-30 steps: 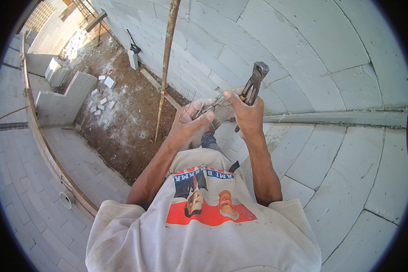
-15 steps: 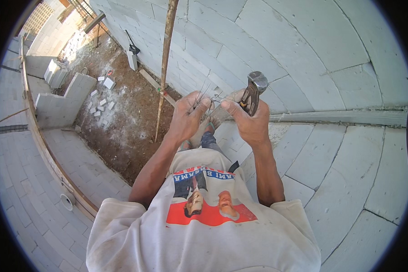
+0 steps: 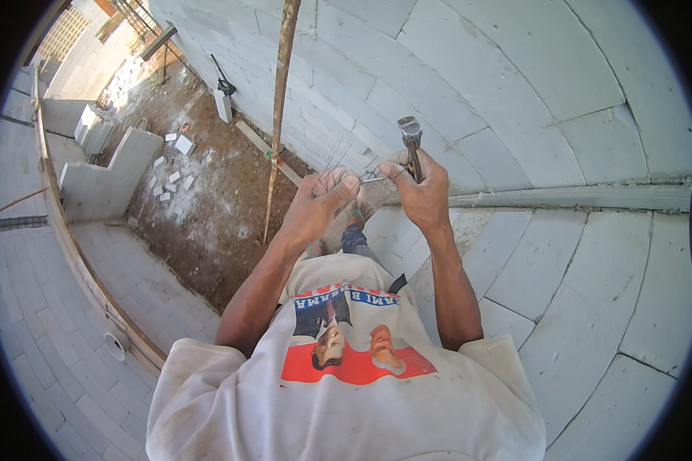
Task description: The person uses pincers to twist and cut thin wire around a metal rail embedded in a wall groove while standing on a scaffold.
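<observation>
Left hand [image 3: 321,198] raised, thumb and fingers pinching thin wires [image 3: 330,163] that fan upward, right hand [image 3: 424,198] just beside, wrapped round end-cutting pincers [image 3: 411,141], forearms [image 3: 455,288] angled inward, pincers' head swung leftward since a moment ago

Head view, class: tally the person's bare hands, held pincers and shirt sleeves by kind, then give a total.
Hands: 2 (left hand, right hand)
Pincers: 1
Sleeves: 2 (left sleeve, right sleeve)
Total: 5
</observation>
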